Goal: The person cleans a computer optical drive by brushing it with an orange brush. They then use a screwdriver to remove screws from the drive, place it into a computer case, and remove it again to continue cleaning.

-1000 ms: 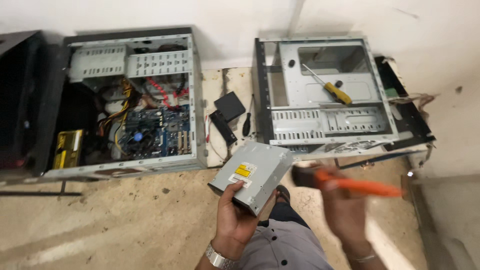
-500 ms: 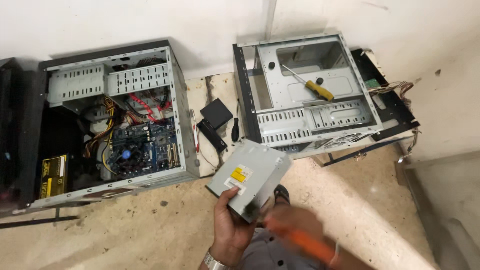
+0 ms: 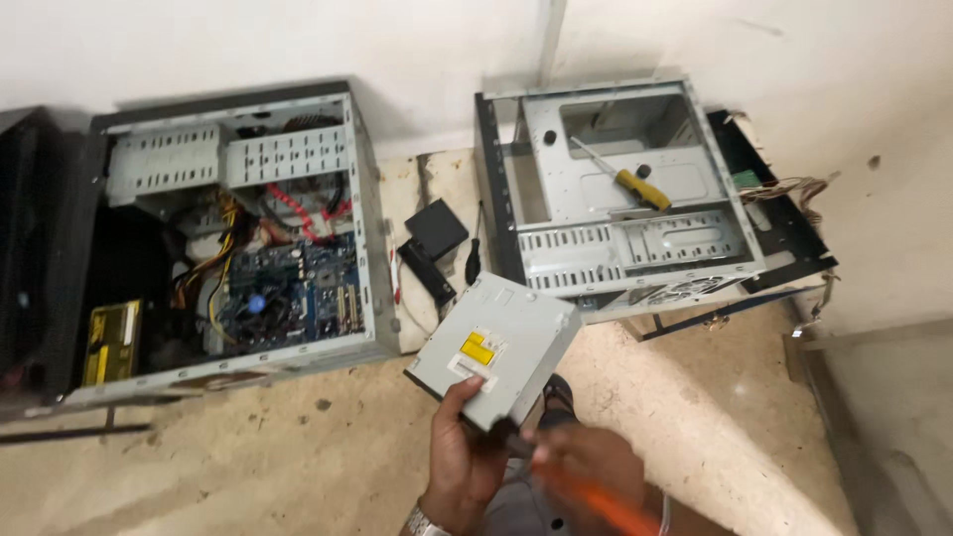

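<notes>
The left hand (image 3: 462, 457) is gripping a grey metal disc drive (image 3: 496, 347) from below, thumb lying over its top near a yellow sticker, fingers wrapped under the near edge. The drive is being held tilted in the air above the sandy floor (image 3: 248, 457), just in front of the two computer cases. The right hand (image 3: 586, 462) is closing around an orange-handled screwdriver (image 3: 596, 501), blurred, with its tip sitting against the drive's near corner beside the left hand.

A case full of parts (image 3: 233, 228) is lying open on the left, showing a blue circuit board and coloured cables. An emptied case (image 3: 620, 189) is lying on the right with a yellow-handled screwdriver (image 3: 620, 179) resting inside it. Between them, a small black box (image 3: 437, 228) and a black screwdriver (image 3: 475, 263) are lying on the floor
</notes>
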